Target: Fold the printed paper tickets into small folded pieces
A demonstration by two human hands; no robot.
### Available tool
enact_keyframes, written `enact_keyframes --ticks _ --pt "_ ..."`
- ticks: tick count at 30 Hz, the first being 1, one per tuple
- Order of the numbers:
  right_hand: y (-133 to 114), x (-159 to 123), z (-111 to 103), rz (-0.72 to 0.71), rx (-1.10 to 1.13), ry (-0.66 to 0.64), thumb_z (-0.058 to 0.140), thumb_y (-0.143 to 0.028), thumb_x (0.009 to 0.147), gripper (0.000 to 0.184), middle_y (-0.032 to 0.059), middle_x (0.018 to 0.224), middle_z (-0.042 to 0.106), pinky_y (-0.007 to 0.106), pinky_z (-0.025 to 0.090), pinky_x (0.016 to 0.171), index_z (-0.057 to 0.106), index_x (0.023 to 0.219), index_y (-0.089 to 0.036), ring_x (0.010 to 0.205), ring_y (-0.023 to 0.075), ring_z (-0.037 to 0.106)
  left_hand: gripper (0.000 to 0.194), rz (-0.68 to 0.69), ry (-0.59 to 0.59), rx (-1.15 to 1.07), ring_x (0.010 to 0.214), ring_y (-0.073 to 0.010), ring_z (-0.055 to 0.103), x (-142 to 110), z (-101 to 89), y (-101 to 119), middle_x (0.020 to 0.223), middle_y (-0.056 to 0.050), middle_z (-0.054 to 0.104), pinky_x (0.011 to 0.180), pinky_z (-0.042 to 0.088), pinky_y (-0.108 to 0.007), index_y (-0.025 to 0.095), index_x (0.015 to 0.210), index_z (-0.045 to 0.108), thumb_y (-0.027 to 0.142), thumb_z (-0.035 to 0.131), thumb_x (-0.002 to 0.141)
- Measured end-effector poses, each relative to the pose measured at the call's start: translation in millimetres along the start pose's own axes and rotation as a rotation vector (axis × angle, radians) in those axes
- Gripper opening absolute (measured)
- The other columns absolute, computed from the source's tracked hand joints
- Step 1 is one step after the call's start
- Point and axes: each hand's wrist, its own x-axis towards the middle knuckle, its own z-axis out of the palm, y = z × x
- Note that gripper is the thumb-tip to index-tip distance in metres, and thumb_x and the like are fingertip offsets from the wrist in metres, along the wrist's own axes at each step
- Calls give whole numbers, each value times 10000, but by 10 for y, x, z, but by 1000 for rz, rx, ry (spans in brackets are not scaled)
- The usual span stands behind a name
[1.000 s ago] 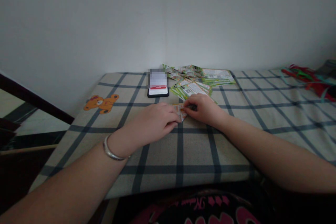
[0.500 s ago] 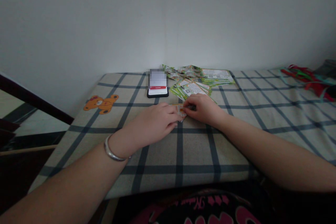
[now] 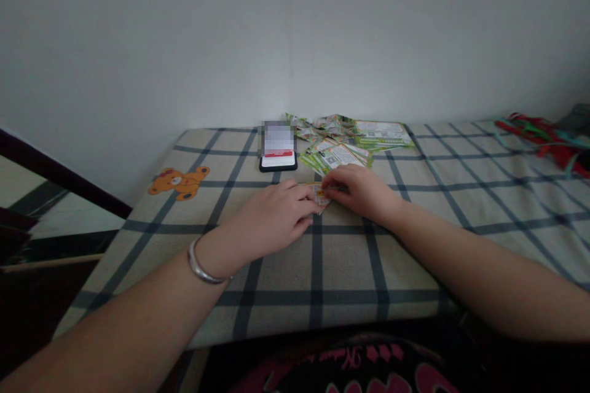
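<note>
A small printed paper (image 3: 319, 193) with orange and white patches lies on the checked cloth, mostly covered by my fingers. Over its left side, my left hand (image 3: 279, 215) keeps bent fingers together and presses it down; a silver bangle circles that wrist. From the right, my right hand (image 3: 364, 191) has thumb and forefinger closed at the paper's edge. Just beyond that hand lies a fan of green-and-white printed cards (image 3: 335, 156).
A phone (image 3: 278, 161) with a lit screen lies behind my left hand. Crumpled green wrappers (image 3: 325, 127) and more printed cards (image 3: 382, 132) are near the wall. An orange bear cutout (image 3: 179, 182) is at left, and a red and green tangle (image 3: 548, 141) at far right.
Both hands stay in nearly the same spot. My right fingers have shifted slightly at the paper; the whole view has moved a touch.
</note>
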Motion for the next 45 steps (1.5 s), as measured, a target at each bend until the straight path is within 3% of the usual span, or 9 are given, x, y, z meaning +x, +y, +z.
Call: enact_keyframes --ticks 6,11,45 --pt "35 -48 -86 -150 15 -67 641 -316 887 174 52 984 705 320 464 836 730 1011 -234 938 191 623 263 -16 -3 -17 1097 -252 550 -6 -4 -5 1228 -75 617 924 493 -431 216 1136 679 245 494 952" --pt "6 -60 -91 -191 -53 -72 606 -315 916 190 61 1058 705 347 474 863 744 1017 -233 974 205 626 266 -3 15 -24 1106 -247 554 -9 -3 -14 1233 -76 620 935 489 -431 223 1134 683 242 491 951" --pt "-6 -39 -70 -192 -115 -55 614 -302 912 202 52 1066 720 358 477 873 754 1039 -232 980 219 624 259 40 61 12 1067 -248 558 3 28 -41 1223 -57 648 903 480 -419 220 1135 672 234 495 946"
